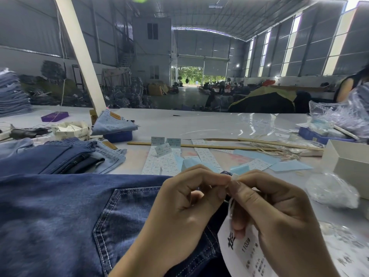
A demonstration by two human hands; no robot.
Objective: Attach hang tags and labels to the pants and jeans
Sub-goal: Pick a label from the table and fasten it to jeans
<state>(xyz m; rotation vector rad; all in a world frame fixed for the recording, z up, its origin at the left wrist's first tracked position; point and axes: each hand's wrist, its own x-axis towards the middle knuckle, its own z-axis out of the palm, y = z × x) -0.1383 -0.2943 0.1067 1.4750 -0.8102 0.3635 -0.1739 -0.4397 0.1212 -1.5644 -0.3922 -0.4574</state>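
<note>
Head view: a white hang tag [245, 254] is held against dark blue jeans [69, 216] spread over the near edge of the bench [199, 122], with the left hand [179, 204] and right hand [275, 212] brought together fingertip to fingertip just above the waistband. Both hands are closed in a narrow pinch on a small pale piece at the top of the tag, apparently its fastener, though the detail is too small to be made out; the tag is also steadied under the right thumb. The fastener could be dropped or left unclosed if either pinch is loosened, it is judged, and the tag could slip off the denim and down from the bench edge. Strips of small printed labels [159, 162] and pale blue backing sheets [289, 165] are scattered over the grey bench beyond the hands, beside a long wooden ruler [219, 146], folded lighter jeans [113, 121] and heaps of clear plastic bags [339, 114]. A large metal-roofed warehouse is seen behind, with stacked denim at left and an open doorway at the far end.
</note>
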